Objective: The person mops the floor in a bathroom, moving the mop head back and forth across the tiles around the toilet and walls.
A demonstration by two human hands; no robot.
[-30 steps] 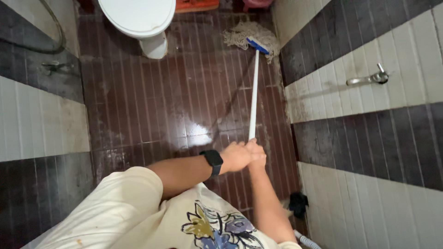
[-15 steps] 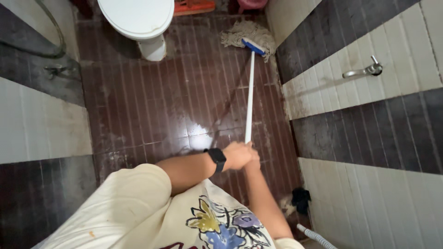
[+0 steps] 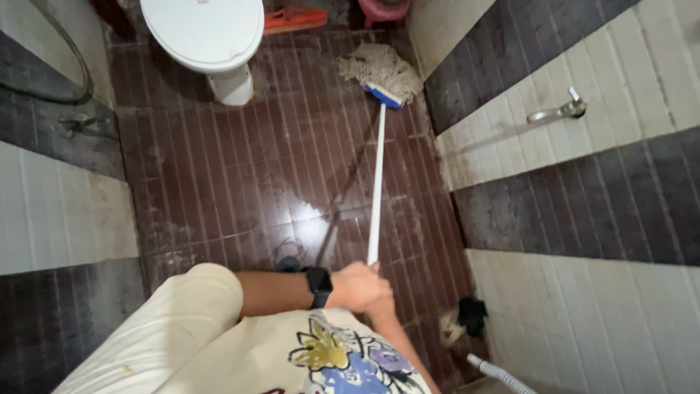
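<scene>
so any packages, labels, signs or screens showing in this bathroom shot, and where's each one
Black smartwatch: the only screen, a dark rounded square, unlit, on the left wrist beside the left hand, which grips the white mop handle.
Packages, labels, signs: none that can be made out.

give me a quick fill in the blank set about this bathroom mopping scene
1. Both hands grip the top of the white mop handle; the left hand wears a black ____ at the wrist.
2. The mop head lies near the ____ wall.
3. The white ____ stands at the far end of the floor.
4. A metal ____ sticks out of the right wall.

Missing words: watch; right; toilet; tap
</scene>
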